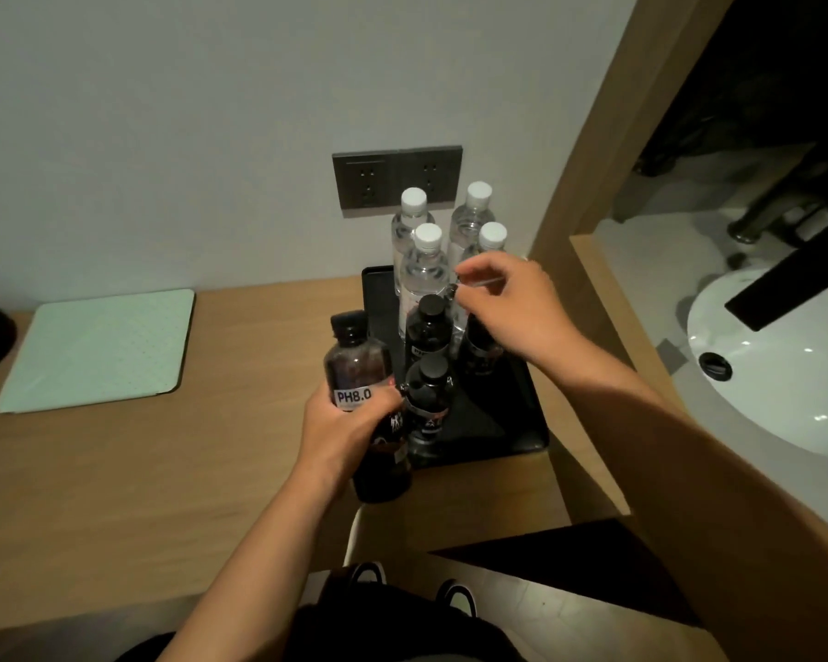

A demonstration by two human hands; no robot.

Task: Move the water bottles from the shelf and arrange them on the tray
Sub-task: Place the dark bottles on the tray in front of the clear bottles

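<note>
A wooden desk [163, 470] runs along a pale wall [163, 112] bearing a dark socket plate [397, 179]; a sink [775, 375] lies beyond the partition. A black tray [512, 422] occupies the desk's right end, holding four clear, white-capped bottles [424, 269] at its rear edge and dark bottles [429, 327] in front. The left hand [350, 432] grips a dark bottle labelled PH8.0 [359, 375] at the tray's left edge. The right hand [512, 308] hovers over the tray, fingers curled; its grip cannot be determined.

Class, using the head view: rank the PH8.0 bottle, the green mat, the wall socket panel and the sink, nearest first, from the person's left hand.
1. PH8.0 bottle, held in the left hand.
2. Green mat, to its left on the counter.
3. Wall socket panel, up behind the tray.
4. Sink, far right.
</note>
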